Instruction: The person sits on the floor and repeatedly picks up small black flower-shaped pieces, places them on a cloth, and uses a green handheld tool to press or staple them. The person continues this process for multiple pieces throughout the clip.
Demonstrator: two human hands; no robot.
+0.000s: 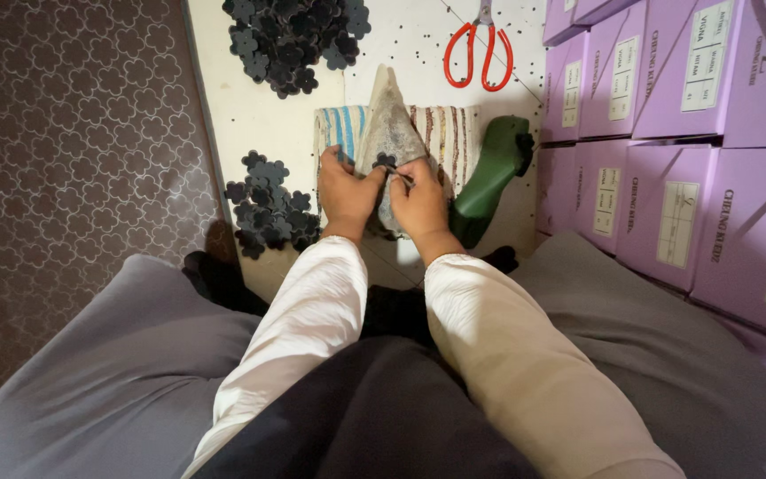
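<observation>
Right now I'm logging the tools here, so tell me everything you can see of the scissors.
The scissors lie flat on the white speckled board at the top, beside the purple boxes. Two large red loop handles point toward the person; the grey metal blades run up out of the picture, so their tips are hidden. They look shut. Neither hand touches them.

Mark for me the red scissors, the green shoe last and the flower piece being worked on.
red scissors [479, 55], head view, on the handle loops.
green shoe last [489, 173], head view, mid-body.
flower piece [386, 161], head view, on the dark petals between the left hand [346, 191] and right hand [420, 202].
</observation>
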